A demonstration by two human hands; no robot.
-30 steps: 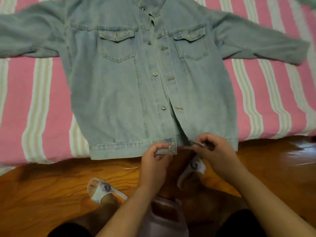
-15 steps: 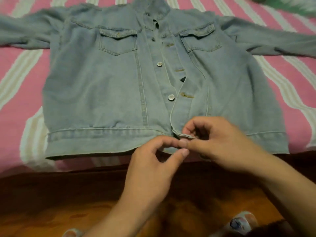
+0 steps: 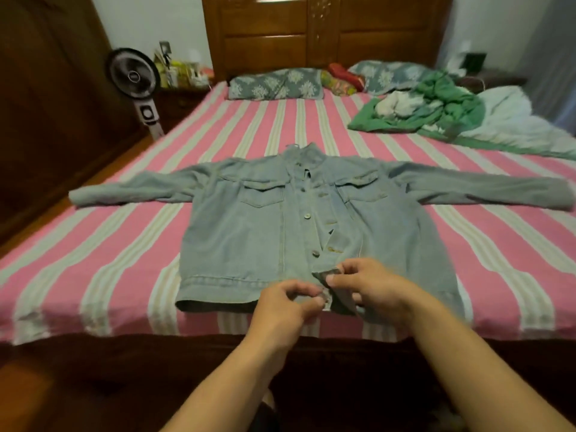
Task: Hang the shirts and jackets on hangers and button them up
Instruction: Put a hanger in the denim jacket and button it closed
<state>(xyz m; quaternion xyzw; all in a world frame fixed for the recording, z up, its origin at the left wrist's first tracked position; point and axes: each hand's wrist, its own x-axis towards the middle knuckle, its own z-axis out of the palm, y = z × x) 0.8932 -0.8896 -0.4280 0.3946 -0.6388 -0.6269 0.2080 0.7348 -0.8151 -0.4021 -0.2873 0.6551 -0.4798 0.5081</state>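
Note:
A light blue denim jacket (image 3: 246, 235) lies face up on the bed, sleeves spread to both sides, its front unbuttoned below the collar. At the jacket's bottom hem my left hand (image 3: 286, 304) pinches the button-side edge of the waistband. Just to its right, my right hand (image 3: 371, 288) pinches the buttonhole-side flap, which is folded back so its darker inside shows. The two hands are almost touching. Several metal buttons (image 3: 308, 216) run up the placket above them. No hanger shows.
The bed (image 3: 93, 260) has a pink and cream striped sheet. A heap of green and white clothes (image 3: 430, 107) lies at the far right, with pillows (image 3: 274, 84) by the wooden headboard. A standing fan (image 3: 135, 76) is at the far left. The dark bed frame edge is just below my hands.
The view has lifted from looking down at the hem and floor to showing the whole bed. Both hands stay at the bottom hem; the right one has folded the buttonhole flap back.

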